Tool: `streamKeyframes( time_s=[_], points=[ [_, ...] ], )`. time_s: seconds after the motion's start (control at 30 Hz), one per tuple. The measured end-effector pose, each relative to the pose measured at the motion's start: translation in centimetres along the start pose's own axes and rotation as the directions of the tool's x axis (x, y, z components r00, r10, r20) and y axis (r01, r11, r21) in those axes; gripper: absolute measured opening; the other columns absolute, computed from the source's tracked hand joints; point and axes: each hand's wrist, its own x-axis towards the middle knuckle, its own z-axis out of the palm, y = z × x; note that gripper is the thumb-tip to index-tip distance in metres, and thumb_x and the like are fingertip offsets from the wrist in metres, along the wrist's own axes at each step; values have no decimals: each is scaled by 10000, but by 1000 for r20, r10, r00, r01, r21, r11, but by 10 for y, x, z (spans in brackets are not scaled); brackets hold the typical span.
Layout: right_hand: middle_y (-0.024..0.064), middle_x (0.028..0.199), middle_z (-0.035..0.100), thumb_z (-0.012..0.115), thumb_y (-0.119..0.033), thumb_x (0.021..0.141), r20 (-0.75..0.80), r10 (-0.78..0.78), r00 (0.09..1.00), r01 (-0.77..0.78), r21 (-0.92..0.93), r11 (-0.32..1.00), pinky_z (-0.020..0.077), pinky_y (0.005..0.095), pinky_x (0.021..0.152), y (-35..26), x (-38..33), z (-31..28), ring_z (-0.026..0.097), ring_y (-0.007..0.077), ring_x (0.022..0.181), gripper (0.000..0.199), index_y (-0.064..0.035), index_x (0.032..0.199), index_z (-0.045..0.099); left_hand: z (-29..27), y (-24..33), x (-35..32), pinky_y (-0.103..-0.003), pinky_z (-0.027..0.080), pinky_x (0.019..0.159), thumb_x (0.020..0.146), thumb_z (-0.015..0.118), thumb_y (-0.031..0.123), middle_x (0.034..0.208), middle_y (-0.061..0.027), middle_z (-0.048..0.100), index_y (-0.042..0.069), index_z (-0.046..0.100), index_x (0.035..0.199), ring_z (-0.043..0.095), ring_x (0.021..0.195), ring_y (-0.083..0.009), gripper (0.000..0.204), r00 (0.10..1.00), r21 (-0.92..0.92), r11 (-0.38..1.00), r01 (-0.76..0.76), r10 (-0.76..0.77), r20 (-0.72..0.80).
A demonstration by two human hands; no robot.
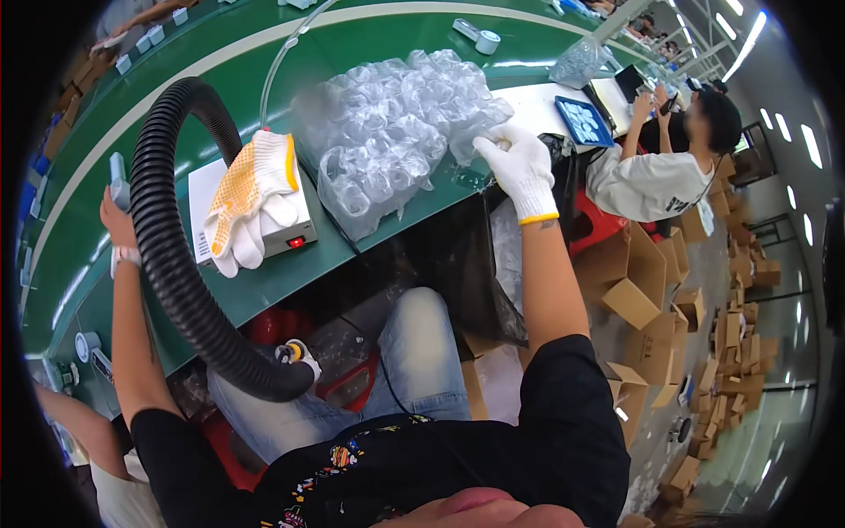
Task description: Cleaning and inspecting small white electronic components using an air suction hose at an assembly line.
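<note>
On the far left, my bare left hand closes around the lower end of a pale grey-blue handheld device. A thick black corrugated hose arches up beside that arm. My right hand, in a white knit glove with a yellow cuff, is out at the right edge of the bench. Its thumb and fingers are pinched together at the rim of a big pile of clear plastic pouches. Whether a pouch edge is between those fingertips is too small to tell.
A white and orange dotted glove lies on a white box with a lit red switch. Another device rests on the green bench. A blue tray stands near a seated co-worker. Cardboard boxes fill the right.
</note>
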Motion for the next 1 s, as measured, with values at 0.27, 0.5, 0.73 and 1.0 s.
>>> streamKeyframes(
  time_s=[0.27,0.5,0.73,1.0],
  points=[
    [103,988,726,761,-183,892,-278,-81,957,232,569,789,559,318,776,27,-56,-2,698,170,851,205,-33,1016,698,-169,226,-251,-374,492,1004,997,607,80,1243,-165,666,-25,638,1213,643,1116,-244,242,983,-566,804,181,-136,122],
    [104,1039,699,658,-51,966,-136,-310,941,186,973,137,546,303,860,-29,-176,35,661,133,941,149,-36,1084,568,-147,341,-386,-381,564,903,1041,591,288,1202,-142,692,40,583,1323,675,1101,-253,376,528,-517,108,849,-144,837],
    [171,1139,724,739,-136,858,148,-446,883,181,769,613,585,406,868,-83,-303,125,737,324,999,557,-57,1375,550,-78,375,-344,-500,447,1115,1053,520,452,1515,-154,503,161,412,1546,567,1288,-307,582,559,-546,-348,762,-72,826],
    [202,1171,713,702,-152,866,324,-571,755,262,648,715,575,405,883,-75,-303,136,715,368,1056,506,-87,1352,576,-97,359,-361,-480,456,1092,1047,564,432,1458,-137,555,114,524,1405,548,1298,-269,480,648,-636,-282,718,-62,759]
  ],
)
